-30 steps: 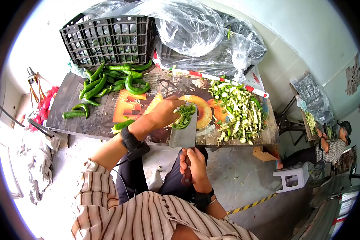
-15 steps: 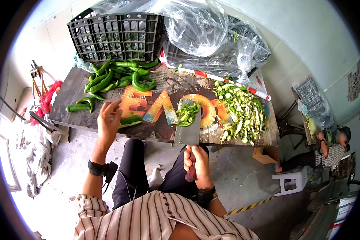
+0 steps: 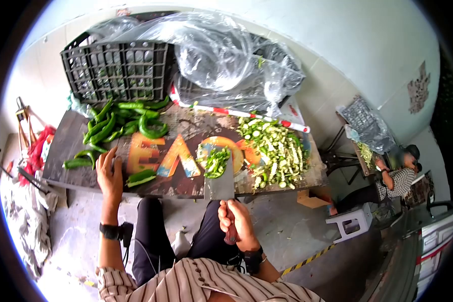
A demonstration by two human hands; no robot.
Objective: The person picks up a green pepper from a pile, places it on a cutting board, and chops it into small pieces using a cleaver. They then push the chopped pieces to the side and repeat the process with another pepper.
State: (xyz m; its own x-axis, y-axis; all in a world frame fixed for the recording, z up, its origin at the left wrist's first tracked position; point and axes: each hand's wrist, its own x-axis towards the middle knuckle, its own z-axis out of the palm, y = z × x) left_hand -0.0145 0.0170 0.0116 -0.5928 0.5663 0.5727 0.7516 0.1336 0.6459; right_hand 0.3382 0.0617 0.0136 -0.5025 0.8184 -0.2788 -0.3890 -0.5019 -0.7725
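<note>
My right hand (image 3: 237, 221) is wrapped round the handle of a cleaver (image 3: 219, 188), whose broad blade lies flat over the table's front edge. Chopped green pepper (image 3: 216, 163) sits on the blade's far end. At the left, my left hand (image 3: 109, 172) is open and holds nothing, its fingertips beside a curved green pepper (image 3: 79, 163). A cut piece of pepper (image 3: 141, 177) lies just right of that hand. Behind it is a pile of whole green peppers (image 3: 113, 123). A heap of sliced peppers (image 3: 277, 153) covers the table's right side.
A black plastic crate (image 3: 116, 70) stands at the back left of the painted table (image 3: 186, 187). Clear plastic sheeting (image 3: 211, 55) covers things beside it. A red-and-white strip (image 3: 236, 111) runs along the back. At far right another person (image 3: 387, 183) sits near a grey stool (image 3: 351, 221).
The view has shifted, so the table appears lower and further left. My left hand has moved left, towards the whole peppers. My right hand still grips the cleaver.
</note>
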